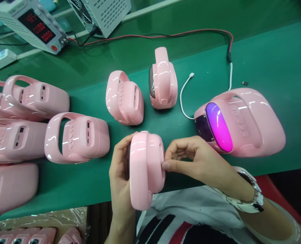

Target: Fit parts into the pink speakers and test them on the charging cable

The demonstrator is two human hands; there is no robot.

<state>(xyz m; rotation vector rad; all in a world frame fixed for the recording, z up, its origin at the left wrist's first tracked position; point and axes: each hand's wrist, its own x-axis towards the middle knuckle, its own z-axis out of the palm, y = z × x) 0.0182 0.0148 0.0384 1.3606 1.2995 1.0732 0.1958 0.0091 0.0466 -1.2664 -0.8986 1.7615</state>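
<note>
My left hand (121,169) is wrapped round a pink portable speaker (152,166) with a carry handle, lifted in front of me at the table's near edge. Thumb and fingertips of my right hand (184,156) are pinched together against the speaker's right side, at its recessed panel. Whatever sits between those fingertips is too small or hidden to make out. Beyond the held one stand two similar speakers, one with its ports facing right (130,101) and one with a dark front (164,83). To the right, a lit speaker (257,125) glows purple and is joined to a white cable (182,98).
Several more pink speakers (89,139) crowd the left of the green table (272,67). A power supply (38,27) with red digits and a grey vented box (107,13) stand at the back. A small dark stick (244,83) lies far right. Below left, a carton (71,220) holds pink parts.
</note>
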